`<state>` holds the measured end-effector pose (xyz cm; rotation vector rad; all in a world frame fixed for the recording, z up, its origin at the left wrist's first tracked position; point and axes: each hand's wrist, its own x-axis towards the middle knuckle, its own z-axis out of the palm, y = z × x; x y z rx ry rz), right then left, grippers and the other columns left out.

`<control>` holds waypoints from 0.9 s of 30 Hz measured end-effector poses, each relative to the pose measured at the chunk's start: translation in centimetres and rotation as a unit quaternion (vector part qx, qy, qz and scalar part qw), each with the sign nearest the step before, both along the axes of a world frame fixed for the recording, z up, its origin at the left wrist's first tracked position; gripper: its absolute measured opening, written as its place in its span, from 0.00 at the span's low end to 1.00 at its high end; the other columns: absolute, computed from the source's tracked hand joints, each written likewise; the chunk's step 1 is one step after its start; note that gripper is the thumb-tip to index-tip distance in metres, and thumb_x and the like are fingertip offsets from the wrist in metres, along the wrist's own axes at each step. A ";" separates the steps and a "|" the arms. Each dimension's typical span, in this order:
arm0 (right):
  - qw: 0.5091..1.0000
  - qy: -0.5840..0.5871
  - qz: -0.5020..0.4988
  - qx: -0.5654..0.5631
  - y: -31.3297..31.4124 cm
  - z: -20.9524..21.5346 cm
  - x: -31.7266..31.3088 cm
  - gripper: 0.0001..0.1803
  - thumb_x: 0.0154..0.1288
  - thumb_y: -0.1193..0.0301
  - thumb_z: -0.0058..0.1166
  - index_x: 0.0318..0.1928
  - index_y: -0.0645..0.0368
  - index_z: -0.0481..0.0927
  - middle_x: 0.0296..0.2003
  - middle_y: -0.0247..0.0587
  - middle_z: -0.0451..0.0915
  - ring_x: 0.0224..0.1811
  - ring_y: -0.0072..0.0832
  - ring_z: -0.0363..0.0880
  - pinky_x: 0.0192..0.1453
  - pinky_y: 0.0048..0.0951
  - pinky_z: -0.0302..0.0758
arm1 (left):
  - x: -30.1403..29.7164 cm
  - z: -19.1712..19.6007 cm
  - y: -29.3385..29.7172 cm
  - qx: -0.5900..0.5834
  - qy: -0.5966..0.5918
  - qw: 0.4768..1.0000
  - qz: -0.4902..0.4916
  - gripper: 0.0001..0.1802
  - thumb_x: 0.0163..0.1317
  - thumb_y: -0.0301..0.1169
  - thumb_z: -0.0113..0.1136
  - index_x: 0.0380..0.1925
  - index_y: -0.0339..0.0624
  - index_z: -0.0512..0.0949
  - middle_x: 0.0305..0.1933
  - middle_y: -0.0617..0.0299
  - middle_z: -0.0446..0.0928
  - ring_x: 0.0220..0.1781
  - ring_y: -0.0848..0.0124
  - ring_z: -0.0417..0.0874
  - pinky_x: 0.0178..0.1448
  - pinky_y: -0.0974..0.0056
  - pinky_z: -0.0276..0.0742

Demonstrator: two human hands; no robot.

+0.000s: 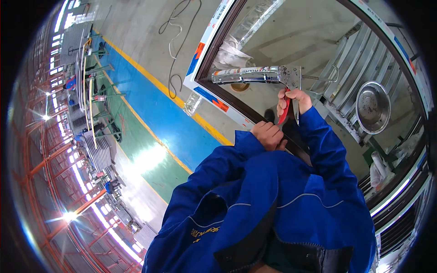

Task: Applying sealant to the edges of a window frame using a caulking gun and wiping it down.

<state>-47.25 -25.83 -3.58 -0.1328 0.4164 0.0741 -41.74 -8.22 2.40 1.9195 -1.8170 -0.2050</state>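
We are gripping a caulking gun (261, 75) with our right hand (293, 101), the fingers closed round its red-and-metal trigger handle. The shiny tube is stretching out to the left of that hand, its nozzle end lying against the dark brown inner edge of a window frame (214, 45). Our left hand (268, 135) is sitting just below and to the left of the right one, curled shut and pressing on the same dark frame edge, which is running diagonally between the two hands. Both forearms are coming up in blue work sleeves (318, 150).

Beyond the right hand, through the frame's opening, a round metal bowl (373, 107) is lying on a stack of grey profiles (359, 63). Above the left hand, crumpled plastic wrap (230, 57) is bunching against the frame, and a thin cable (175, 50) is trailing over the concrete floor farther off. Well to the left of both hands, a blue floor strip (150, 104) edged in yellow is running past racks of metal stock (91, 113).
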 end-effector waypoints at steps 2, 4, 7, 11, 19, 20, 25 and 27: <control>0.999 0.005 -0.004 -0.032 -0.1 0.8 0.2 0.14 0.57 0.65 0.47 0.36 0.65 0.75 0.22 0.46 0.74 0.24 0.44 0.74 0.32 0.43 0.72 | 0.0 -0.2 0.2 0.001 -0.007 1.000 -0.006 0.12 0.41 0.39 0.66 0.18 0.47 0.74 0.22 0.63 0.71 0.26 0.67 0.75 0.30 0.63 0.66; 0.998 0.012 0.006 -0.057 -0.2 1.8 0.5 0.14 0.58 0.65 0.47 0.37 0.64 0.74 0.22 0.45 0.74 0.23 0.44 0.75 0.32 0.43 0.73 | -0.1 -0.3 0.2 -0.004 0.002 1.000 0.003 0.12 0.42 0.39 0.66 0.17 0.47 0.74 0.21 0.63 0.71 0.26 0.67 0.75 0.30 0.63 0.66; 0.994 0.031 0.013 -0.104 -0.4 3.7 1.1 0.13 0.59 0.65 0.47 0.37 0.64 0.73 0.21 0.44 0.74 0.23 0.43 0.75 0.31 0.42 0.74 | -0.1 -0.4 0.2 -0.004 -0.011 1.000 -0.003 0.12 0.42 0.39 0.66 0.17 0.46 0.73 0.21 0.62 0.70 0.25 0.67 0.75 0.29 0.63 0.66; 0.978 0.086 0.022 -0.189 -0.4 7.0 1.7 0.13 0.58 0.66 0.47 0.35 0.65 0.74 0.21 0.44 0.73 0.21 0.40 0.75 0.28 0.41 0.74 | -0.2 -0.2 0.3 -0.027 -0.005 1.000 0.015 0.12 0.34 0.35 0.67 0.16 0.47 0.73 0.20 0.62 0.70 0.23 0.65 0.75 0.28 0.63 0.68; 0.951 0.111 0.022 -0.289 -0.4 12.4 2.7 0.12 0.57 0.68 0.47 0.31 0.68 0.75 0.18 0.46 0.74 0.18 0.39 0.75 0.25 0.37 0.72 | -0.2 0.1 0.6 -0.061 0.006 0.998 0.021 0.10 0.37 0.33 0.65 0.15 0.45 0.72 0.19 0.61 0.68 0.22 0.64 0.75 0.27 0.62 0.67; 0.953 0.094 0.022 -0.288 -0.4 12.8 2.9 0.12 0.57 0.68 0.47 0.31 0.68 0.75 0.18 0.46 0.74 0.18 0.39 0.75 0.25 0.37 0.72 | -0.1 0.2 0.6 -0.067 0.004 0.997 0.029 0.10 0.37 0.33 0.65 0.15 0.45 0.72 0.19 0.61 0.68 0.22 0.64 0.75 0.27 0.62 0.67; 0.930 0.100 0.032 -0.353 -0.1 14.4 3.5 0.12 0.57 0.69 0.47 0.30 0.69 0.75 0.17 0.45 0.73 0.17 0.39 0.75 0.23 0.36 0.72 | 0.0 0.5 0.8 -0.064 0.020 0.998 0.015 0.12 0.40 0.33 0.66 0.15 0.45 0.70 0.19 0.62 0.67 0.22 0.64 0.74 0.26 0.61 0.67; 0.927 0.089 0.031 -0.362 0.2 14.9 3.7 0.12 0.56 0.69 0.47 0.30 0.69 0.75 0.17 0.45 0.73 0.16 0.39 0.75 0.23 0.36 0.72 | -0.1 0.5 0.9 -0.080 0.018 0.996 0.024 0.13 0.40 0.34 0.66 0.15 0.45 0.69 0.19 0.62 0.67 0.22 0.64 0.74 0.26 0.61 0.66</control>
